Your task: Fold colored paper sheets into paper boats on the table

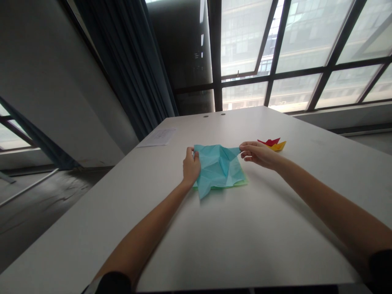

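Observation:
A creased light-blue sheet of paper (212, 165) is spread between my two hands, its folds standing up in the middle and one corner pointing down toward me. My left hand (192, 166) pinches its left edge near the far corner. At the far right corner, the fingertips of my right hand (257, 154) pinch the blue paper. Beneath it lies a pale green sheet (241, 183), mostly covered, with its near and right edges showing.
Just beyond my right hand stand a red folded paper boat (270, 141) and a yellow folded paper boat (278, 146). A printed white sheet (157, 137) lies at the left edge of the white table (220, 237). Two round grommets (206, 116) sit near the far edge.

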Demonstrator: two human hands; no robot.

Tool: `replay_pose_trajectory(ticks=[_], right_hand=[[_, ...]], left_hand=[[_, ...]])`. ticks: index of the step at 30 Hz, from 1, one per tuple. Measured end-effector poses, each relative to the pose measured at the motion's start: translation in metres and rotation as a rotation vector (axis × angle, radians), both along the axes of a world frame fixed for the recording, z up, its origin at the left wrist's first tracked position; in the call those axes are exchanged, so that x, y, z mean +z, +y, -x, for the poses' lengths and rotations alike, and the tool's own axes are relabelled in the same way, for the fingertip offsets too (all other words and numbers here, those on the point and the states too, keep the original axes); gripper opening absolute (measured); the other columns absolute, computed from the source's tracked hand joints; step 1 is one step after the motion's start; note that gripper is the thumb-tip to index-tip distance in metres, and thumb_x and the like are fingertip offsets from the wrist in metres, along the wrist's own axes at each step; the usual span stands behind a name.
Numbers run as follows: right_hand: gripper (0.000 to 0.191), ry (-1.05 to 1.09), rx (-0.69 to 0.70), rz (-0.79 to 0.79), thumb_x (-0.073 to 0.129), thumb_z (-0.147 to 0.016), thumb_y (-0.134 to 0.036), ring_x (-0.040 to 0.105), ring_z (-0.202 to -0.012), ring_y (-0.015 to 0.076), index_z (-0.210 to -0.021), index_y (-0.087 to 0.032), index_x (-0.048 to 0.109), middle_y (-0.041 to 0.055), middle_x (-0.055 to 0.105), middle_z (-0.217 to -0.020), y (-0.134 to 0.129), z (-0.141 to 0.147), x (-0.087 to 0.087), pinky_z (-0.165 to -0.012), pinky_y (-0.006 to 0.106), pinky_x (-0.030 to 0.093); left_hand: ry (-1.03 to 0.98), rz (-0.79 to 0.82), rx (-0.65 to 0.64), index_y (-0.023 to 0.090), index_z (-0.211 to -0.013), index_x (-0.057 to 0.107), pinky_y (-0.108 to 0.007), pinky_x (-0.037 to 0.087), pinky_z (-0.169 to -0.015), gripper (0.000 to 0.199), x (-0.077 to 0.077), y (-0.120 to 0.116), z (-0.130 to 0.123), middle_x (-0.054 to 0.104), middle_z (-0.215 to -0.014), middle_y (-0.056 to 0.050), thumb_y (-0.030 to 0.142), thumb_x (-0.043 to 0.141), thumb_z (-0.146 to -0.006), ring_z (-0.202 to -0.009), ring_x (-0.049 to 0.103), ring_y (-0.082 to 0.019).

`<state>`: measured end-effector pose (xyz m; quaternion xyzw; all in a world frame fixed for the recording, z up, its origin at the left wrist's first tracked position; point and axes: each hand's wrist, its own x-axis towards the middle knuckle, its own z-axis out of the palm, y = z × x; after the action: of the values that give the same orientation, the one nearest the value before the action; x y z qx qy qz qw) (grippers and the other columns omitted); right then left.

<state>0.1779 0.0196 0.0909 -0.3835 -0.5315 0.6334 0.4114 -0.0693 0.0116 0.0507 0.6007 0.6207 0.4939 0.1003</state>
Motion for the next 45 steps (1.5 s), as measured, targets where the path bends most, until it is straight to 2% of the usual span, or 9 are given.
replay_pose_trajectory(ticks=[7,11,14,18,21,24,27,36,45], right_hand=[[0.006,-0.006,-0.147,0.056,0.06,-0.075,-0.017,0.053,-0.054,0.0062,-0.071,-0.015,0.057,0.0009,0.06,-0.067,0.006,-0.009,-0.005,-0.05,0.018,0.043],[0.006,-0.04,-0.206,0.096,0.058,-0.077,-0.017,0.047,-0.042,0.0046,-0.074,-0.017,0.054,-0.0036,0.054,-0.051,0.005,-0.003,-0.009,-0.045,0.017,0.041],[0.012,-0.067,-0.217,0.077,0.058,-0.076,-0.017,0.057,-0.048,0.0081,-0.083,-0.02,0.049,-0.0017,0.062,-0.058,0.002,0.005,-0.009,-0.05,0.02,0.045],[0.021,-0.089,-0.153,-0.074,0.06,-0.074,-0.025,0.066,-0.069,0.0149,-0.087,-0.022,0.043,0.0018,0.068,-0.076,-0.002,0.016,-0.009,-0.064,0.028,0.05],[0.022,-0.245,-0.081,-0.273,0.061,-0.073,-0.036,0.065,-0.079,0.0171,-0.082,-0.02,0.05,0.0046,0.068,-0.083,-0.004,0.021,-0.009,-0.07,0.03,0.05],[0.028,-0.512,-0.085,-0.465,0.061,-0.071,-0.044,0.063,-0.077,0.0179,-0.081,-0.018,0.061,0.0057,0.068,-0.085,-0.007,0.026,-0.009,-0.07,0.032,0.05],[0.031,-0.656,-0.128,-0.541,0.062,-0.069,-0.046,0.063,-0.072,0.0179,-0.084,-0.018,0.065,0.0051,0.068,-0.081,-0.011,0.029,-0.007,-0.068,0.031,0.049],[0.018,-0.648,-0.082,-0.507,0.063,-0.069,-0.036,0.063,-0.068,0.0181,-0.073,-0.018,0.066,0.0033,0.068,-0.07,-0.004,0.023,-0.013,-0.067,0.03,0.049],[0.008,-0.371,-0.176,-0.197,0.056,-0.073,-0.021,0.059,-0.057,0.0113,-0.067,-0.016,0.053,0.0053,0.066,-0.065,0.003,0.012,-0.005,-0.053,0.022,0.045]], left_hand=[[-0.231,-0.016,-0.013,0.021,-0.086,0.044,-0.022,0.033,-0.058,0.004,-0.015,0.016,0.002,0.048,-0.067,0.004,0.024,0.042,-0.084,-0.061,0.047,-0.012],[-0.251,-0.042,-0.012,0.021,-0.086,0.044,-0.022,0.034,-0.06,0.004,-0.013,0.012,-0.003,0.049,-0.069,0.003,0.024,0.042,-0.084,-0.064,0.048,-0.013],[-0.237,-0.078,-0.009,0.022,-0.086,0.044,-0.022,0.033,-0.059,0.004,-0.007,0.007,-0.005,0.048,-0.068,0.003,0.025,0.043,-0.085,-0.063,0.048,-0.013],[-0.21,-0.114,0.002,0.023,-0.088,0.044,-0.022,0.031,-0.056,0.004,-0.001,0.003,-0.007,0.047,-0.064,0.004,0.025,0.044,-0.085,-0.057,0.046,-0.013],[-0.171,-0.108,0.002,0.022,-0.09,0.043,-0.022,0.031,-0.055,0.006,0.002,0.002,-0.009,0.047,-0.065,0.003,0.026,0.041,-0.087,-0.056,0.046,-0.012],[-0.182,-0.095,-0.015,0.022,-0.091,0.043,-0.022,0.03,-0.053,0.007,0.004,-0.001,-0.012,0.046,-0.063,0.004,0.028,0.04,-0.087,-0.053,0.045,-0.012],[-0.204,-0.094,-0.038,0.023,-0.092,0.042,-0.021,0.029,-0.051,0.009,0.008,-0.004,-0.015,0.044,-0.059,0.005,0.029,0.039,-0.088,-0.049,0.042,-0.011],[-0.232,-0.095,-0.039,0.022,-0.09,0.042,-0.021,0.03,-0.053,0.007,0.007,-0.002,-0.011,0.042,-0.059,0.005,0.028,0.041,-0.087,-0.051,0.042,-0.011],[-0.495,-0.03,0.22,0.02,-0.083,0.041,-0.02,0.034,-0.058,0.003,-0.014,0.034,0.019,0.044,-0.067,0.005,0.02,0.043,-0.081,-0.06,0.046,-0.01]])
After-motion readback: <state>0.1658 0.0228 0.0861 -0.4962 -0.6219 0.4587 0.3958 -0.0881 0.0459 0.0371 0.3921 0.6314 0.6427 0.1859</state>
